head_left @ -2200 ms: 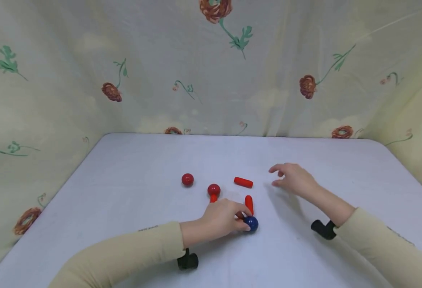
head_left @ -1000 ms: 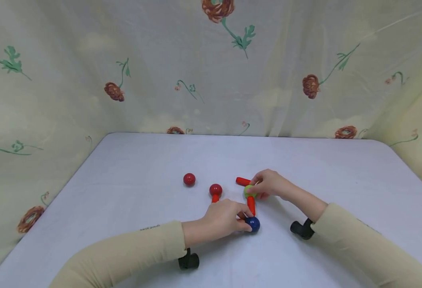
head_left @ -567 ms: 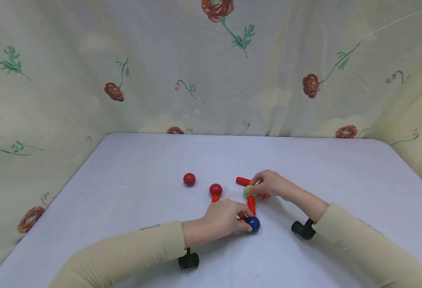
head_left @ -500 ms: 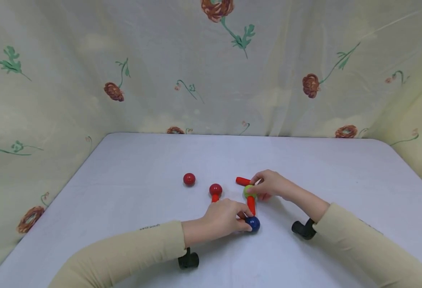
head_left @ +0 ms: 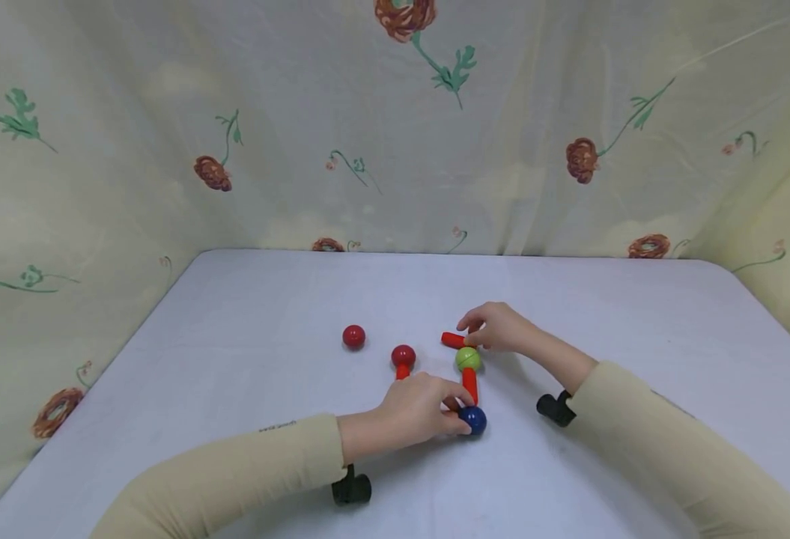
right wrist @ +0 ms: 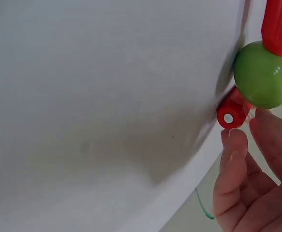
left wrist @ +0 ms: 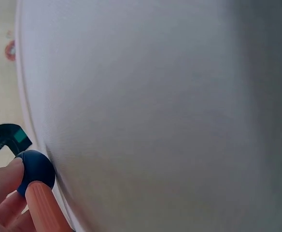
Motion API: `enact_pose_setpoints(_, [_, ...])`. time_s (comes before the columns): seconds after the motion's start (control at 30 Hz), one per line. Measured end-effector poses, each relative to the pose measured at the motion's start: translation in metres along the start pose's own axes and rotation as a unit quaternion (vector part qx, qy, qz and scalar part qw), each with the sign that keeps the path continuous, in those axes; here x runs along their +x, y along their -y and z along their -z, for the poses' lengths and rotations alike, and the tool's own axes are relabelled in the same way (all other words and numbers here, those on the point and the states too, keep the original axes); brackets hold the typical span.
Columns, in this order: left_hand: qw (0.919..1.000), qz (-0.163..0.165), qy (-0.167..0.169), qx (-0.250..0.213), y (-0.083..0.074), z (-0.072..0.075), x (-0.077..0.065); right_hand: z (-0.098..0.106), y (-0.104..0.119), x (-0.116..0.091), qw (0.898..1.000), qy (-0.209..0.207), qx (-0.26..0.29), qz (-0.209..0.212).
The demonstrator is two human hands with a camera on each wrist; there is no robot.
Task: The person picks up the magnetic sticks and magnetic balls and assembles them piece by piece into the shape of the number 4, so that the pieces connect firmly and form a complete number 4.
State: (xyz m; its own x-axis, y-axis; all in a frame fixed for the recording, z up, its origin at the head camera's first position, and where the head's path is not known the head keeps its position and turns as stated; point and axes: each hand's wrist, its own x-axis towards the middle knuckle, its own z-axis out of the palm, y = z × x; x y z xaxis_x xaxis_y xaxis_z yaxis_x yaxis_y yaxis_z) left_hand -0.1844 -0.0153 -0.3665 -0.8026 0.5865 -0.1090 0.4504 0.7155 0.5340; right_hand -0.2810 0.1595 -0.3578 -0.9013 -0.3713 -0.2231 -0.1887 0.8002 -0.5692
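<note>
My left hand point(head_left: 416, 410) pinches a blue ball point(head_left: 472, 421) on the table. In the left wrist view, a ribbed red rod point(left wrist: 45, 208) meets that ball point(left wrist: 37, 169). One red rod point(head_left: 470, 385) runs from the blue ball up to a green ball point(head_left: 468, 359). Just behind the green ball lies another red rod point(head_left: 453, 340), with my right hand point(head_left: 502, 327) over its right end. In the right wrist view, thumb and fingertips of this hand point(right wrist: 257, 188) stand apart close to that rod's end point(right wrist: 232, 113), which has a pale dot; firm contact is unclear.
A red ball point(head_left: 403, 356) with a red rod point(head_left: 402, 372) under it sits left of centre, the rod partly hidden by my left hand. Farther left lies a loose red ball point(head_left: 353, 337). Flowered cloth point(head_left: 287, 135) hangs around the white table point(head_left: 253, 314).
My right hand came in from the right with the green ball, set it at the rod's far end, then let go and shifted up toward the rear rod. My left hand stayed on the blue ball.
</note>
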Motion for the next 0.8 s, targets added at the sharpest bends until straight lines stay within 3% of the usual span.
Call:
enact_pose_setpoints(0.2, [1.0000,-0.006,0.001,-0.006,0.002,-0.001,0.001,0.001,-0.002,0.007,0.999,0.017,-0.033,-0.015])
enact_pose_setpoints(0.47, [0.9998,-0.018,0.005,0.001,0.003,0.001,0.002,0.005,-0.020,-0.003,0.992,0.064,-0.053,-0.091])
enact_pose_setpoints(0.67, [0.9996,0.016,0.023,-0.007,0.002,0.004,0.005,0.003,-0.025,-0.019,0.993,0.073,-0.006,-0.097])
enact_pose_setpoints(0.8, [0.9993,0.022,0.027,-0.009,0.001,0.004,0.006,0.001,-0.025,-0.037,0.992,0.067,0.038,-0.096])
